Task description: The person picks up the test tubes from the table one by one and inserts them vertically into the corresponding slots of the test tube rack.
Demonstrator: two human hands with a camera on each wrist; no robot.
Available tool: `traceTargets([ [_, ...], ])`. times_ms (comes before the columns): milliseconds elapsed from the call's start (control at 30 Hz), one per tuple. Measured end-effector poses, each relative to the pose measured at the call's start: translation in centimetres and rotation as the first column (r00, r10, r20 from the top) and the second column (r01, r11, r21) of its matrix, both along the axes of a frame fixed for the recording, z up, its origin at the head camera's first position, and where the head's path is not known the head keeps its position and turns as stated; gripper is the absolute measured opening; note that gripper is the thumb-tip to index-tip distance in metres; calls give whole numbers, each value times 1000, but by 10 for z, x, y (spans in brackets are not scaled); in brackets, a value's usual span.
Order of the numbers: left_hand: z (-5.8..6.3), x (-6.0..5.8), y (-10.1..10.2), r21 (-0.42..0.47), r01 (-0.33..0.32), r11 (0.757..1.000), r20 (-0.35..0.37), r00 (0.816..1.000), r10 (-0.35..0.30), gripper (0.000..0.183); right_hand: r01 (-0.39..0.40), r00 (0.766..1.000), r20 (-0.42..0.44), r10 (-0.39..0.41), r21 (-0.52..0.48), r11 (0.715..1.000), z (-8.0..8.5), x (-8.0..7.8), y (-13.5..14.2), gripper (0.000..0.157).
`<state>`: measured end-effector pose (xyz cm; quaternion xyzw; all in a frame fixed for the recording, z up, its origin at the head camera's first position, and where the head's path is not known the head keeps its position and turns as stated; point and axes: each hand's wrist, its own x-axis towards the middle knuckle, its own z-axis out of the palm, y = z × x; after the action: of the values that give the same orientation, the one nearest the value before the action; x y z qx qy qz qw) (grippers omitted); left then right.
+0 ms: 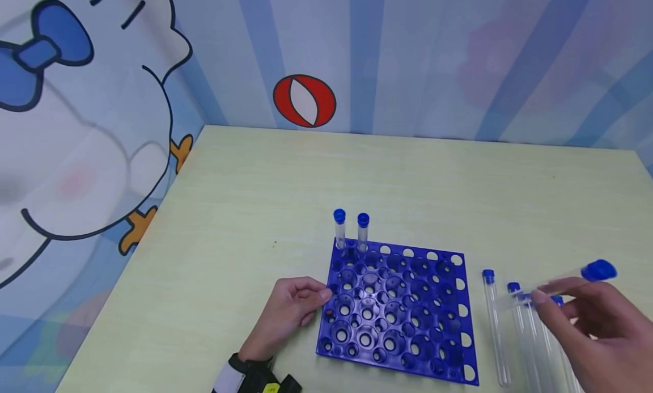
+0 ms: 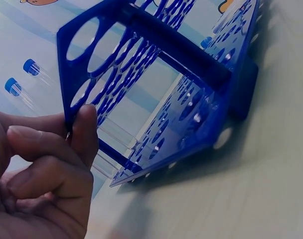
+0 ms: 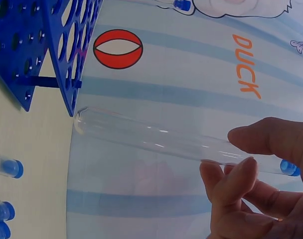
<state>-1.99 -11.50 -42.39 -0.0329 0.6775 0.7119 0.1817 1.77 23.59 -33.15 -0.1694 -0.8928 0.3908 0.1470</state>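
From the head view, a person's left hand point(image 1: 293, 308), thumb and index finger pinched together, grips the left edge of a blue plastic test tube rack point(image 1: 398, 316) on a pale wooden table point(image 1: 255, 200). The right hand point(image 1: 602, 325) pinches a clear test tube point(image 1: 570, 276) to the right of the rack, its blue cap to the right and its body slanting left. Two capped tubes point(image 1: 363, 232) stand upright in the far left corner of the rack, while several more, the loose tubes point(image 1: 496, 328), lie near its right side. A red-and-white ball point(image 1: 326, 101) decorates the striped blue wall point(image 1: 408, 58) at the far side.

From the left wrist, the left thumb and index finger clasp a corner of the rack's upper plate point(image 2: 65, 64), the remaining fingers curled toward the palm.

From the right wrist, the right thumb and fingers close around the held tube toward its capped end, the rounded, transparent end reaching toward the rack but apart from it. Orange letters point(image 3: 246, 66) spelling "DUCK" mark the wall.
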Motion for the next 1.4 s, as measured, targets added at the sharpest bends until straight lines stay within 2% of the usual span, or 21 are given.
traceTargets([
  [67,0,0,0,-2,2,1000,3,1000,-2,29,-11,998,64,7,65,998,2,-2,-5,24],
  [200,1,-2,-1,-4,12,1000,0,1000,-12,31,-46,996,76,38,102,994,5,-5,-14,25],
  [433,2,-2,0,-7,22,1000,-7,1000,-22,31,-118,992,-24,120,75,990,15,-10,-28,19],
  [733,4,-1,0,-12,26,1000,0,1000,-26,31,-264,956,-116,269,58,963,21,-16,-42,17],
  [1067,2,-1,0,-5,24,1000,3,1000,-24,32,-313,934,-164,316,46,949,23,-26,-58,18],
  [1400,2,0,-2,-9,22,1000,-5,1000,-22,30,-367,904,-203,376,84,927,23,-39,-68,17],
])
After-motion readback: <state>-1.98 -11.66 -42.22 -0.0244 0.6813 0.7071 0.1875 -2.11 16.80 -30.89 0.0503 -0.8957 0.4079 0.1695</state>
